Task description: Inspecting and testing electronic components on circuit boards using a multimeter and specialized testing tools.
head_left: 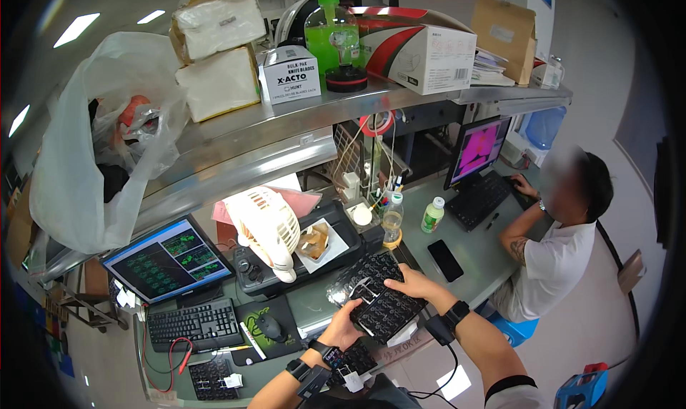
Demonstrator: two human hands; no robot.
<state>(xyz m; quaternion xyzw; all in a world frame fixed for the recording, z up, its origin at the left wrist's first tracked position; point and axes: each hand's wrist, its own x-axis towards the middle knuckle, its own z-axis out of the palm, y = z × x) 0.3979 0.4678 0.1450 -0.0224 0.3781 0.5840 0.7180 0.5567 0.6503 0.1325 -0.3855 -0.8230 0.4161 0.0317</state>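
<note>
A black circuit board panel [389,314] with rows of pale outlines is tilted up over the front edge of the bench, held between both hands. My left hand [343,328] grips its lower left side, thumb toward the face. On its upper right edge my right hand [416,283] is closed, thumb on top and the other fingers partly hidden. A silver metal piece [366,290] lies against the panel's face; its kind is unclear. Below my left wrist rests another black panel [355,359] with a white tag. A similar black panel [209,379] is at the front left.
A keyboard [193,325], mouse [269,327] and monitor [168,260] stand left. Behind the hands are a white fan-like device [266,227], a bottle [392,219] and a phone [446,259]. A person [564,244] sits at right. A loaded metal shelf [286,123] spans overhead.
</note>
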